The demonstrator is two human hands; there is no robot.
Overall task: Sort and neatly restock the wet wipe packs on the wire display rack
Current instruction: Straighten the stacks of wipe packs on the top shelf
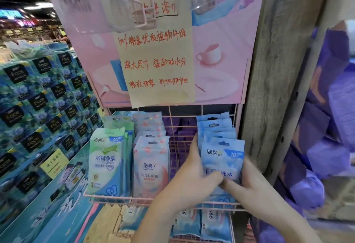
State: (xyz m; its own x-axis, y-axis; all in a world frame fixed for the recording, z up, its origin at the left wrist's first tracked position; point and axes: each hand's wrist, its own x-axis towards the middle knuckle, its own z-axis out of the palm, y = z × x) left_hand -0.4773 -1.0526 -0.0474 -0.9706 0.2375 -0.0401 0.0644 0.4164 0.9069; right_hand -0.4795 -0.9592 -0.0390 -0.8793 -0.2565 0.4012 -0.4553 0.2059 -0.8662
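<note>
Shop aisle, dim at the back, with a pink wire display rack (184,201) set against a wooden post (278,70). Nearest, under the rack's front rail, a lower tier holds more packs (211,225), blue and pink, partly hidden by the forearms. Above the rail both hands meet on the front blue pack (223,156), which stands upright at the head of the right-hand row. The left grip (192,177) has its fingers straight up along the pack's left edge and its thumb laid across the front, pinching the pack. The right grip (249,183) pinches the pack's lower part from the right, a little blurred, its fingertips meeting the left thumb. Behind this pack the other blue packs (215,127) stand in file. To the left, past a lane where the wire grid shows, comes a row of pink packs (151,166), then a row of green packs (106,162) at the rack's left end. Farther up, a handwritten paper sign (155,60) in red hangs over a pink backboard (217,31). Stacked tissue boxes (38,98) fill the left; purple packs (330,127) blur on the right.
</note>
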